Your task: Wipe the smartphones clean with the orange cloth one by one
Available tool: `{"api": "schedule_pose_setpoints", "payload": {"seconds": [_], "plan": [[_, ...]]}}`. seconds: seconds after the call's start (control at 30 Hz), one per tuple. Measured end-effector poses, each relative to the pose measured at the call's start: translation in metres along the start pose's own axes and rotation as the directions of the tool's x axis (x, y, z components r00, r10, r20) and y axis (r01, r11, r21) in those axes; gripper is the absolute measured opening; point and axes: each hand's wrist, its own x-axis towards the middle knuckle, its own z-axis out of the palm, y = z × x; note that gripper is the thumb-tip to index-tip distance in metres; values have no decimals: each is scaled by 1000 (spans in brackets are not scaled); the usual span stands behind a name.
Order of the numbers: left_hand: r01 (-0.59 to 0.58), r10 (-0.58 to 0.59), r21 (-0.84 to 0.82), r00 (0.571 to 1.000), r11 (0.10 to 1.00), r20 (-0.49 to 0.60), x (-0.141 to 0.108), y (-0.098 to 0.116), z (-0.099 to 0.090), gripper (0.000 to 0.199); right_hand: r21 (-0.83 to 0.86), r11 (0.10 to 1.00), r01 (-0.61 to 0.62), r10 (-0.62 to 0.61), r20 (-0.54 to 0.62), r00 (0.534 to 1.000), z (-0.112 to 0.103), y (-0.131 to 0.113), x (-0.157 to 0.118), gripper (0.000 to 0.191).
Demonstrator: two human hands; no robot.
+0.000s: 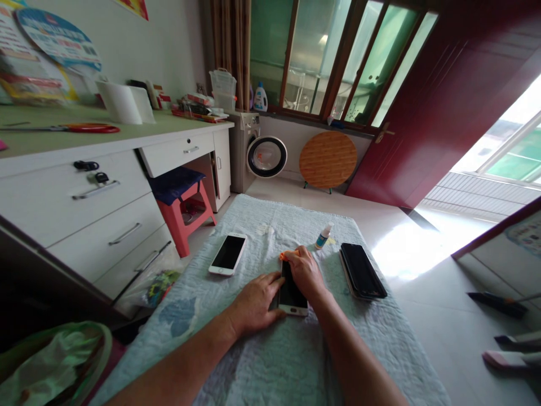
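Observation:
A smartphone point(292, 296) with a dark screen and pale frame lies on the cloth-covered table in front of me. My left hand point(260, 299) grips its left edge, thumb near the lower corner. Bunched under the fingers of my right hand point(305, 270) is an orange cloth point(284, 256), pressed against the upper part of the screen. To the left lies a white smartphone point(228, 255), screen up. A small spray bottle point(323, 236) with a blue label stands beyond my right hand. Farther right, black smartphones point(362, 270) appear stacked.
A pale blue quilted cloth point(270, 361) covers the table. At left are a white desk point(84, 197), a red stool point(186, 214) and a lined bin point(91, 361). Behind stand a washing machine point(243, 152) with its door open and a round wooden tabletop point(328, 159).

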Motion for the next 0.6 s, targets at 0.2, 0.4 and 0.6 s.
{"api": "schedule_pose_setpoints", "payload": {"seconds": [0.2,0.4,0.6], "plan": [[32,-33,32,999,999,38,0,3,-3,70,24,994,-111,109,50,993,-12,16,-5,35],[33,-35,42,998,999,53,0,5,-6,70,-4,986,-166,166,54,985,-18,17,-8,35],[39,-41,47,998,998,51,0,5,-6,70,34,990,-137,135,66,989,-13,-1,-4,35]]}}
